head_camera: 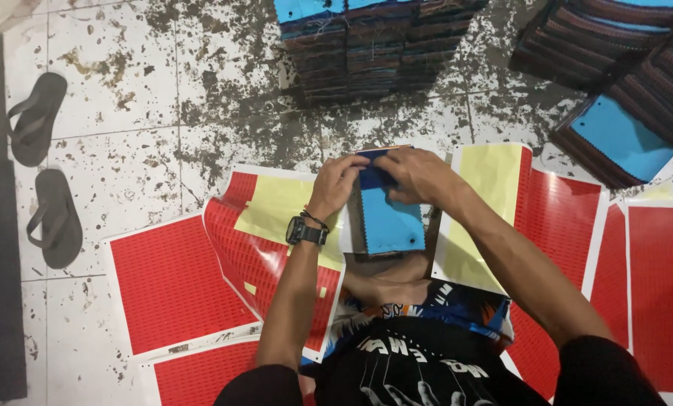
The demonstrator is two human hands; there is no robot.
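I see my left hand [336,183] and right hand [419,174] both pinching the top edge of the blue fabric piece [389,222] over my lap; a slack pinch could, I judge, drop it onto the red sticker sheets [172,280]

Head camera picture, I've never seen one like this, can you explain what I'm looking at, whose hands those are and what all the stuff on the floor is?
This is one picture from a camera worn on a person's head, looking down at their own two bare hands; there is no machine. The person sits on a stained tiled floor. The left hand, with a black wristwatch, and the right hand both have a grip on the top edge of a blue fabric piece. Around them lie red sticker sheets, some peeled back to show yellow backing. Further off stands a stack of striped fabric pieces, with more spread at the upper right. A pair of black flip-flops lies at the left.
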